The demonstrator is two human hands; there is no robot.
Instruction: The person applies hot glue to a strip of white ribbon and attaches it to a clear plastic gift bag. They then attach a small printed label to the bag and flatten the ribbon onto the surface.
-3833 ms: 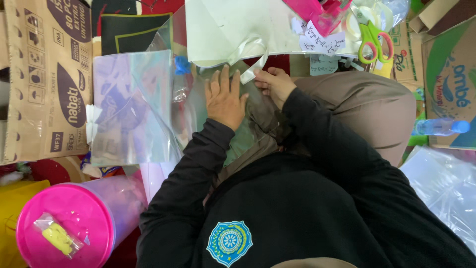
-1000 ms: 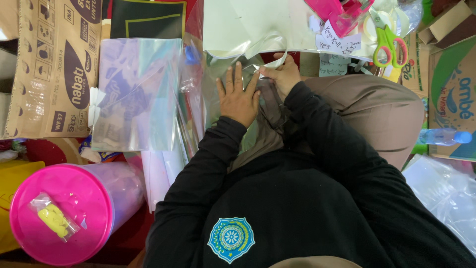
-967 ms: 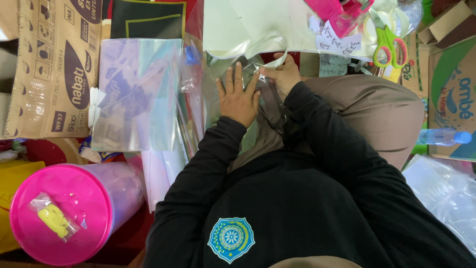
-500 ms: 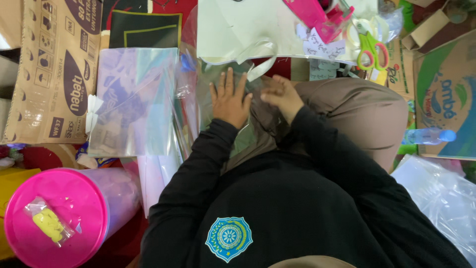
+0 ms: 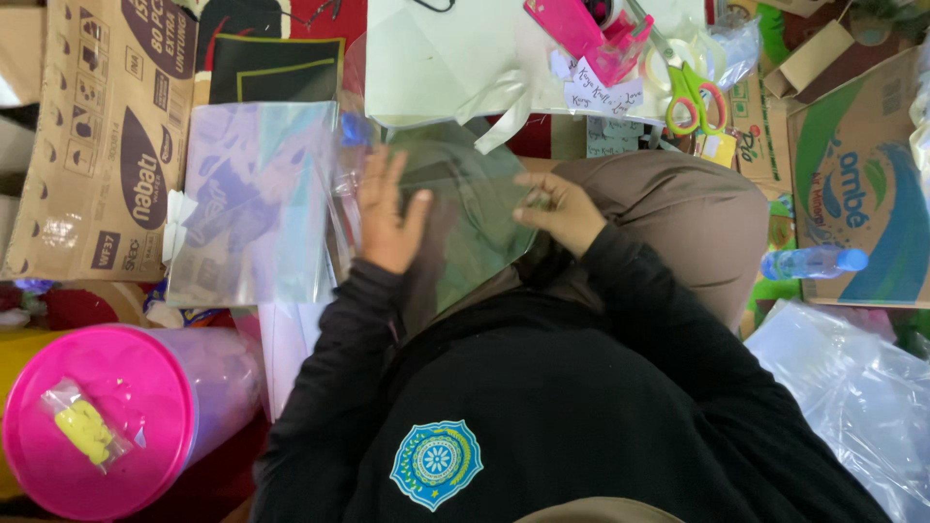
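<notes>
A clear plastic sheet (image 5: 465, 208) lies across my lap, faintly green against my brown trousers. My left hand (image 5: 389, 218) rests flat on its left part, fingers spread and pointing away from me. My right hand (image 5: 557, 208) pinches the sheet's right edge between thumb and fingers. A stack of clear iridescent plastic sleeves (image 5: 257, 199) sits just left of my left hand. Both arms wear black sleeves.
A white board (image 5: 436, 58) with a ribbon lies ahead, with a pink tape dispenser (image 5: 591, 34), green and red scissors (image 5: 690, 87) and paper notes on it. Cardboard boxes (image 5: 97, 136) stand left and right. A pink-lidded jar (image 5: 107, 416) is at lower left; a water bottle (image 5: 809, 261) right.
My hands have spread apart on the plastic sheet: the left one slid left and flattened, the right one moved right to the edge. The sheet now lies more opened out.
</notes>
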